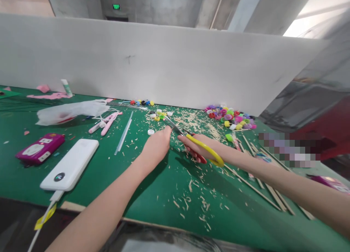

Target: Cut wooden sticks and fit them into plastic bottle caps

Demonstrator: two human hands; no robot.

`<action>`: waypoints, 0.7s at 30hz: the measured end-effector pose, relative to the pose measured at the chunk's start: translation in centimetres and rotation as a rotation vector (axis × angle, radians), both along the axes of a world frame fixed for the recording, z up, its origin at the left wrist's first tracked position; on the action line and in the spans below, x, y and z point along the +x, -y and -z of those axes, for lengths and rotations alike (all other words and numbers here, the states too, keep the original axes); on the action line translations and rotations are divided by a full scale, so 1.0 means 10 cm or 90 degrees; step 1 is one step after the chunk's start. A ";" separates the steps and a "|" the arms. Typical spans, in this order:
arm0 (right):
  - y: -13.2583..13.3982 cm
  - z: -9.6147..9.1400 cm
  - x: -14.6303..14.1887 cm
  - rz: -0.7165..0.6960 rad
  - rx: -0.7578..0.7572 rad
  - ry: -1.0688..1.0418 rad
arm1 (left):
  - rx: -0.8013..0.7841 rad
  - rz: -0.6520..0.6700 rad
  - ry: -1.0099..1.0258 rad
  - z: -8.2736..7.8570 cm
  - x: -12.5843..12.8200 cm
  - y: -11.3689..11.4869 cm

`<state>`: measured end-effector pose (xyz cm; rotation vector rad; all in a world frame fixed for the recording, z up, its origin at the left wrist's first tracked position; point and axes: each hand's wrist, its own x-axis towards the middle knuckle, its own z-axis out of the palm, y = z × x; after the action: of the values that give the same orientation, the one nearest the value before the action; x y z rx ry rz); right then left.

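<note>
My right hand (197,147) is closed round the yellow and red handles of a pair of scissors (203,146), whose blades point up and left towards my left hand. My left hand (157,146) rests on the green mat with its fingers curled, pinched on something small near the blade tips; I cannot make out what. Small wood chips lie scattered all round both hands. Several thin wooden sticks (257,188) lie under and beside my right forearm.
A pile of coloured plastic caps (232,117) lies at the back right, a few more caps (158,116) behind my left hand. On the left lie a white power bank (71,164), a pink device (39,148), a plastic bag (72,111) and pink tools (105,122). A white partition (164,70) closes the back.
</note>
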<state>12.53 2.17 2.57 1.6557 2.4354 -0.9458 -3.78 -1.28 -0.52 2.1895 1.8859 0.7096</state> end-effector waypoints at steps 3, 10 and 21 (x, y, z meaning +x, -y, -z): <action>0.01 -0.02 0.05 -0.022 0.012 -0.016 | 0.006 0.010 0.074 0.00 0.00 0.00; 0.05 -0.12 0.13 -0.137 0.073 -0.008 | -0.241 0.110 0.591 -0.06 -0.02 -0.05; 0.10 -0.13 -0.02 -0.030 0.047 0.071 | -0.271 0.095 0.630 -0.06 0.04 -0.06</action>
<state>12.31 1.21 3.86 1.6186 2.4517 -0.7447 -3.39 -0.64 0.10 1.2960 1.1869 0.9888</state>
